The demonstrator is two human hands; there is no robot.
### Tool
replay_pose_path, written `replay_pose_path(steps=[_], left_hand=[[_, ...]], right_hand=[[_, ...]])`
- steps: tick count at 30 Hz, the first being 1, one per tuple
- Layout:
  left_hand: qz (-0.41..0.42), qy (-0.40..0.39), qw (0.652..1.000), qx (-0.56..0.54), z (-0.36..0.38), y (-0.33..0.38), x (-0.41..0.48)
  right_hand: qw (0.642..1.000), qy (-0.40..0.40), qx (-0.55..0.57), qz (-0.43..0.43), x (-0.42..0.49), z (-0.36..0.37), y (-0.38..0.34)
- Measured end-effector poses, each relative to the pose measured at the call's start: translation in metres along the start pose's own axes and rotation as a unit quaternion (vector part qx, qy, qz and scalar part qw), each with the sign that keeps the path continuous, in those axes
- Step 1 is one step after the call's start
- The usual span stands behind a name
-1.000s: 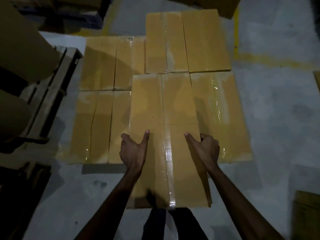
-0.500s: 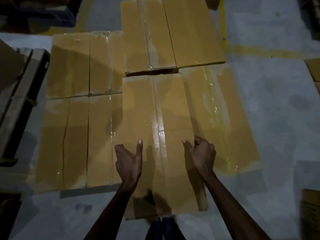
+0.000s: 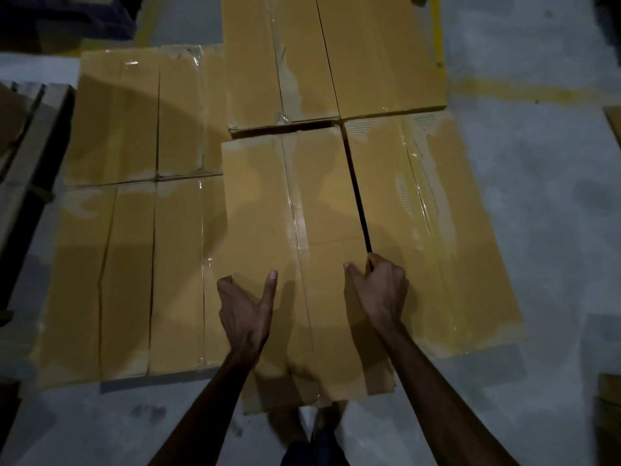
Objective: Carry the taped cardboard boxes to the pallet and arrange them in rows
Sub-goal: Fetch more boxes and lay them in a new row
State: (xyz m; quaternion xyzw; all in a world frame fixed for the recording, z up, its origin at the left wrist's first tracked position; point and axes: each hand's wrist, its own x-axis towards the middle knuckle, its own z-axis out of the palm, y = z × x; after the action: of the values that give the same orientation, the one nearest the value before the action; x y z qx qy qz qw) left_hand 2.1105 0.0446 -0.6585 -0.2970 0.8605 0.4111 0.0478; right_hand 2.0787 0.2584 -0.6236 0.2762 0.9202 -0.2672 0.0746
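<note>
Box (image 3: 295, 210) between hands (image 3: 245, 314) (image 3: 381, 290) (thumbs atop)

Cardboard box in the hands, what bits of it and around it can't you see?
Head view only:
- Brown taped cardboard box: its underside and contents, hidden by its own closed top.
- Left hand and right hand: fingers curl out of sight over the box's sides.
- Far brown cardboard boxes: cut off by the top edge.
- Pallet: covered by the laid boxes.
</note>
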Motion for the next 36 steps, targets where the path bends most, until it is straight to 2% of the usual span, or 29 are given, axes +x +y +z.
replay_pose_path(steps=[7,11,14,17,19,22,25,28,31,36], left_hand=[[0.0,-0.036,0.999,-0.002,0.006,-0.01,0.007],[-0.004,-0.078,0.997,-0.007,0.004,-0.009,0.006],[0.063,-0.122,0.988,0.068,-0.005,-0.021,-0.004],[0.201,-0.146,0.947,0.205,-0.017,-0.04,-0.025],[0.255,-0.194,0.917,0.239,-0.028,-0.06,-0.039],[0.283,-0.267,0.881,0.267,-0.051,-0.09,-0.058],[0.291,-0.306,0.862,0.281,-0.07,-0.109,-0.075],[0.302,-0.313,0.855,0.283,-0.075,-0.118,-0.076],[0.325,-0.311,0.849,0.275,-0.07,-0.116,-0.068],[0.31,-0.314,0.847,0.297,-0.049,-0.097,-0.061]], right_hand=[[0.996,-0.019,-0.07,-0.041,0.0,0.003,-0.004],[0.993,-0.008,-0.043,-0.112,-0.015,0.0,0.003],[0.984,0.006,0.002,-0.18,-0.026,-0.002,0.021],[0.964,-0.009,-0.03,-0.265,-0.027,-0.007,0.051],[0.944,-0.099,-0.119,-0.29,-0.029,-0.013,0.071],[0.868,-0.228,-0.256,-0.361,-0.04,-0.023,0.104],[0.81,-0.267,-0.326,-0.407,-0.051,-0.031,0.132],[0.794,-0.252,-0.36,-0.42,-0.052,-0.028,0.142],[0.796,-0.222,-0.36,-0.433,-0.051,-0.022,0.145],[0.795,-0.239,-0.368,-0.418,-0.045,-0.018,0.136]])
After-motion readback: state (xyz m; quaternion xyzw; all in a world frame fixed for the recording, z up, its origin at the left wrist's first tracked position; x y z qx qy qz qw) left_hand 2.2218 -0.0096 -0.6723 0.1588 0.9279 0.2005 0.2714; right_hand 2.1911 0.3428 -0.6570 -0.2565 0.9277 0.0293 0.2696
